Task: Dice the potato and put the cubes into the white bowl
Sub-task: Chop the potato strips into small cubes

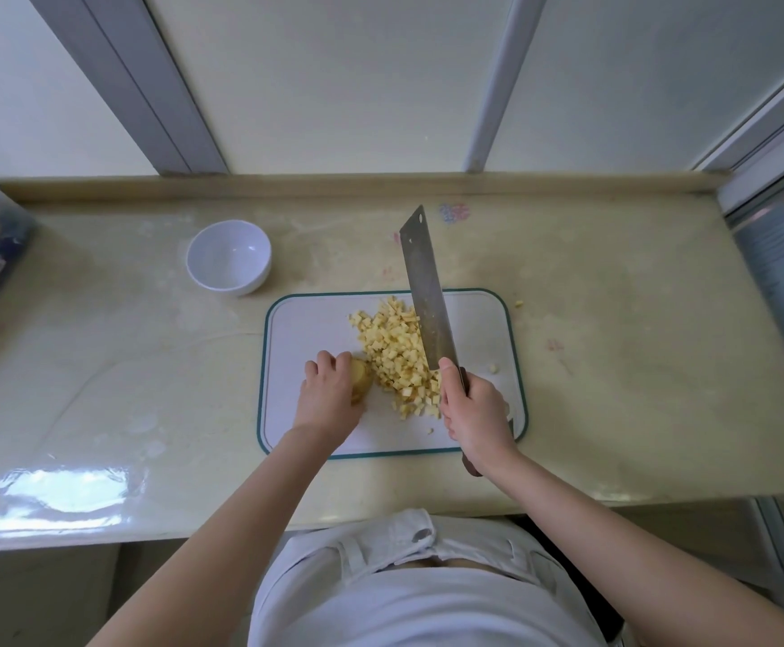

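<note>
White bowl (228, 256) empty; cubes (395, 352) heaped on board (306, 329); left fingers (329, 364) clasp potato remnant (363, 378), right fingers (447, 389) clasp cleaver (425, 291); transfer pending.

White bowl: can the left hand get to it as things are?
Probably yes. The round white bowl stands just beyond the white plastic cutting board, with nothing lying between; the left hand need only release the yellow potato piece.

light: bright, soft daylight through frosted window panes (334, 77) | shadows: faint, diffuse | glare: white patch on worktop (157, 375) front-left | lens: wide-angle bowing at edges | focus: centre sharp, corners soft
</note>
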`<state>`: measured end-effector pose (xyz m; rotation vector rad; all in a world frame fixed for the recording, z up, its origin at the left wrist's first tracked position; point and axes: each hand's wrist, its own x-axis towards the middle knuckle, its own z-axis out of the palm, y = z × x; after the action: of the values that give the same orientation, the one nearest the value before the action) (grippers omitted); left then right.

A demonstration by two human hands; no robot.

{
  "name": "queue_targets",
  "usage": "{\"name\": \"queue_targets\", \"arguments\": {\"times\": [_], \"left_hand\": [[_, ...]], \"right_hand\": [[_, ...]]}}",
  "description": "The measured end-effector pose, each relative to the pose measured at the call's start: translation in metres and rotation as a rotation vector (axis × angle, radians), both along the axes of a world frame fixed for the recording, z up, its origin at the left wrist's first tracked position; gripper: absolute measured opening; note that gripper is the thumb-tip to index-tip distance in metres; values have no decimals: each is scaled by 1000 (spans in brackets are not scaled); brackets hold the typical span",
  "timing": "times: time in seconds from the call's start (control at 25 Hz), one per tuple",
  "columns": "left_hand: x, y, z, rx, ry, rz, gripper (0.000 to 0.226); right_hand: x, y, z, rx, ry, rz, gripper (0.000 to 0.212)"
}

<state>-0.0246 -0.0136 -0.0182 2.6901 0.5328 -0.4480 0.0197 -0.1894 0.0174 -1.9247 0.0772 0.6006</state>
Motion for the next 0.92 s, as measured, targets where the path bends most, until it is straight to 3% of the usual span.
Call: {"name": "queue_targets", "arguments": {"times": [0.16, 0.44, 0.56, 0.76, 0.92], "left_hand": [[4, 5, -2, -33, 10, 30, 59], [2, 25, 2, -136, 6, -36, 77], [-6, 19, 4, -67, 18, 107, 89], [-10, 7, -2, -168, -19, 269, 86], [-6, -5, -9, 28, 7, 210, 79]], "right_hand": [[-2, 0, 1, 6, 4, 19, 48], [-3, 2, 3, 12, 15, 23, 47], [-5, 5, 2, 26, 29, 30, 48], [-8, 7, -1, -6, 18, 65, 49], [-10, 8, 0, -15, 22, 77, 49]]}}
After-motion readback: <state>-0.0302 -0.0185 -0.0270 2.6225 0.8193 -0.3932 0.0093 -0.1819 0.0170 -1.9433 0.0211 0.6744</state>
